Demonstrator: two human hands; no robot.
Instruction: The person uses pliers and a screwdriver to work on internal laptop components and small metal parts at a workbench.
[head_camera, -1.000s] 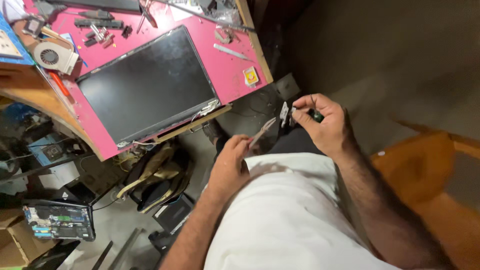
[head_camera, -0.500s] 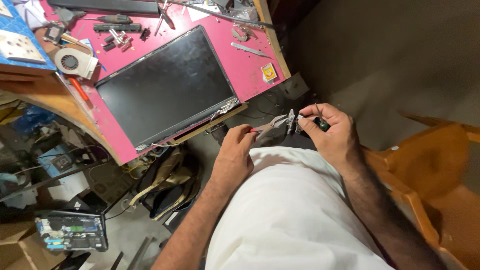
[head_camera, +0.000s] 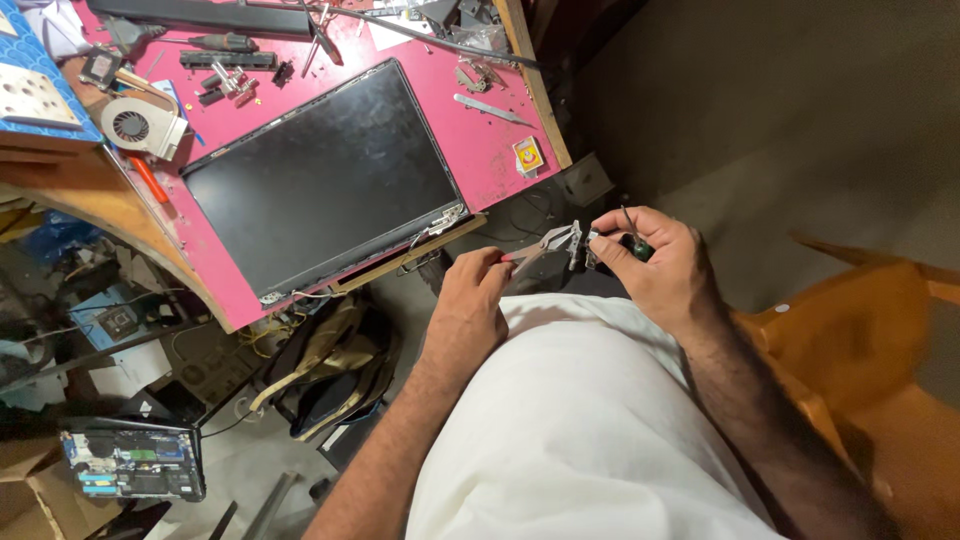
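Left hand (head_camera: 470, 300) fingers clamped on 1 end of a metal hinge bracket (head_camera: 553, 243); right hand (head_camera: 655, 265) fingers pinch its other end, also gripping a green-handled screwdriver (head_camera: 636, 240), near the laptop screen panel (head_camera: 320, 180).

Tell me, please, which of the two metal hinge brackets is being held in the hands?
The hinge bracket pinched between the left hand and right hand; the other bracket lies untouched on the pink mat.
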